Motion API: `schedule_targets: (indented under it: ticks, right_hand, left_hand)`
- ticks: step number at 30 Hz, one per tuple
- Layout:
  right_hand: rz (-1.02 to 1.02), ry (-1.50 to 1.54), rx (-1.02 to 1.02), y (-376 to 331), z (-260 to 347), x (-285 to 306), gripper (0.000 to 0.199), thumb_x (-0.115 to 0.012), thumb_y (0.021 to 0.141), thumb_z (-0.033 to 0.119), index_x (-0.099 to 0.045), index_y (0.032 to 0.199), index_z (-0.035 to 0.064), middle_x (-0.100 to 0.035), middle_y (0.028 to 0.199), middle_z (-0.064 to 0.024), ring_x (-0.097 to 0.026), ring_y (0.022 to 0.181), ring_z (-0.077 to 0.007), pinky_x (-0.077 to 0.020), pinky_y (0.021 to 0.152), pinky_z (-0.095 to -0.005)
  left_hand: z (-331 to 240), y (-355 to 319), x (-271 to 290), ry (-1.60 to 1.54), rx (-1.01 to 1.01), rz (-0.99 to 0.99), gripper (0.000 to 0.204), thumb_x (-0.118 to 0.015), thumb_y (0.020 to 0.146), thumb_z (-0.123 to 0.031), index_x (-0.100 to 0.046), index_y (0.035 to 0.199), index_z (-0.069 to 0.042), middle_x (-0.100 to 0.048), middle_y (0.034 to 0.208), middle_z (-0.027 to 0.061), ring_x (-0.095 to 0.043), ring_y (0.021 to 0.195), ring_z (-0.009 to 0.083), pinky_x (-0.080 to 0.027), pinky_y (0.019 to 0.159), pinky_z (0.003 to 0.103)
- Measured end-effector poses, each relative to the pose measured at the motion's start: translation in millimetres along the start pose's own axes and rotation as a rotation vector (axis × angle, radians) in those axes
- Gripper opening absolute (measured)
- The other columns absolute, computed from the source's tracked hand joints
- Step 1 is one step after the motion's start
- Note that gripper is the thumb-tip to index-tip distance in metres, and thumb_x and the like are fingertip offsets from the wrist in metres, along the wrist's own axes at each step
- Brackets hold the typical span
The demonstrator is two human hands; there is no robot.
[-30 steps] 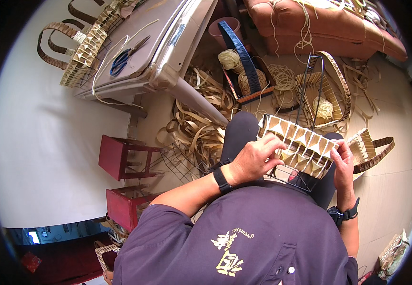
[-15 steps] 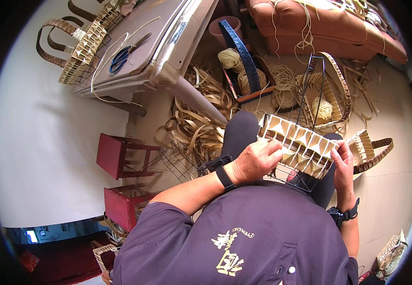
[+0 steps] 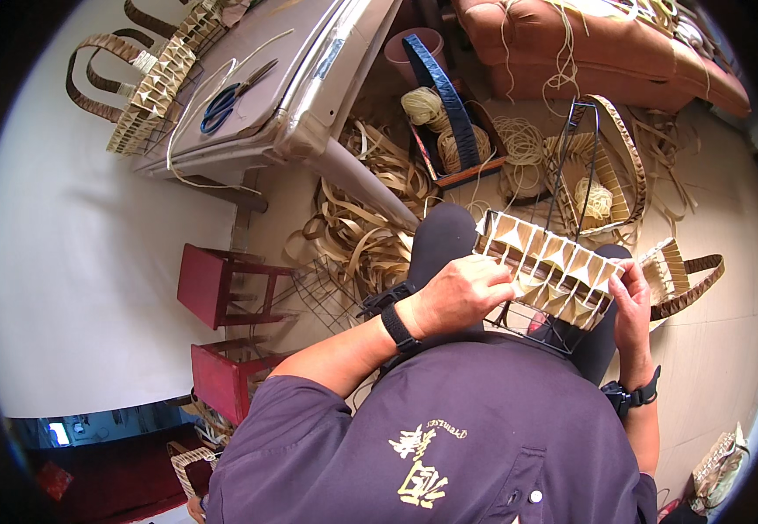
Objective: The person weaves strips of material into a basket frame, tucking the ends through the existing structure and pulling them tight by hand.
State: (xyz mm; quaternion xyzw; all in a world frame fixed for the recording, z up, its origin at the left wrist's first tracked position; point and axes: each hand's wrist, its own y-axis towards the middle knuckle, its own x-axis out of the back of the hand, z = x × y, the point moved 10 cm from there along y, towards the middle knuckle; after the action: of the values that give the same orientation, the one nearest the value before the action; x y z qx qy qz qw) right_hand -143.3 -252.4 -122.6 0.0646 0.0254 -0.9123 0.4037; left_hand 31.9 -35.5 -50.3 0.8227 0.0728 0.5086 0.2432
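A half-woven basket of pale folded strips on a black wire frame rests across my lap. My left hand is curled over its near left side, fingers pressing on the woven strips. At the basket's right end my right hand grips the weave, thumb on top. Both wrists carry black bands. My dark purple shirt hides the basket's lower part.
Loose tan strips lie heaped on the floor ahead. A grey table holds blue scissors and finished baskets. Two red stools stand left. A wire-frame basket, cord balls and an orange sofa lie beyond.
My left hand has shifted slightly right along the basket's near edge. The basket and right hand stay almost where they were.
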Motion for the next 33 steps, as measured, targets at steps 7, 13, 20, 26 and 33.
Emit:
schedule_targets:
  ticks: [7,13,20,26,33]
  right_hand:
    - [0.000,-0.002,0.003,-0.5,0.9,-0.5,0.014,-0.069,0.110,0.013,-0.065,0.123,0.0069,-0.069,0.116,0.0005,-0.062,0.110,-0.0078,-0.0478,0.104,-0.0271]
    - [0.010,0.013,0.011,-1.3,-0.8,0.9,0.016,-0.069,0.110,0.013,-0.065,0.124,0.0067,-0.069,0.118,-0.0004,-0.063,0.111,-0.0083,-0.0480,0.106,-0.0274]
    - [0.021,0.022,0.019,1.1,-1.6,0.0,0.018,-0.070,0.110,0.014,-0.066,0.126,0.0066,-0.070,0.119,-0.0006,-0.063,0.112,-0.0087,-0.0484,0.107,-0.0278]
    - [0.008,-0.007,0.018,1.9,2.7,-2.6,0.014,-0.069,0.110,0.015,-0.065,0.120,0.0063,-0.068,0.113,0.0017,-0.061,0.105,-0.0072,-0.0477,0.099,-0.0260]
    - [0.079,-0.153,-0.105,3.6,14.4,1.8,0.021,-0.070,0.110,0.015,-0.067,0.127,0.0048,-0.071,0.120,-0.0009,-0.065,0.113,-0.0100,-0.0510,0.103,-0.0296]
  left_hand:
    - [-1.6,2.9,3.4,-0.032,0.016,0.066,0.012,-0.073,0.092,-0.007,-0.073,0.103,-0.012,-0.068,0.095,0.0044,-0.071,0.090,0.0279,-0.058,0.077,0.041]
    - [-4.4,3.1,5.8,-0.014,0.095,-0.049,0.009,-0.076,0.090,-0.009,-0.072,0.097,-0.010,-0.066,0.091,0.0061,-0.070,0.085,0.0293,-0.058,0.075,0.042]
    - [-5.1,3.9,0.4,0.129,0.106,-0.111,0.012,-0.079,0.086,-0.006,-0.071,0.094,-0.010,-0.065,0.088,0.0060,-0.069,0.080,0.0292,-0.058,0.073,0.042]
    - [13.4,-5.4,8.8,-0.159,0.264,-0.186,0.016,-0.088,0.090,-0.009,-0.077,0.101,-0.007,-0.070,0.101,0.0087,-0.072,0.080,0.0283,-0.060,0.071,0.040]
    - [18.5,-4.8,10.5,-0.159,0.284,-0.069,0.025,-0.091,0.090,-0.019,-0.078,0.109,-0.011,-0.067,0.108,0.0090,-0.072,0.089,0.0294,-0.060,0.079,0.041]
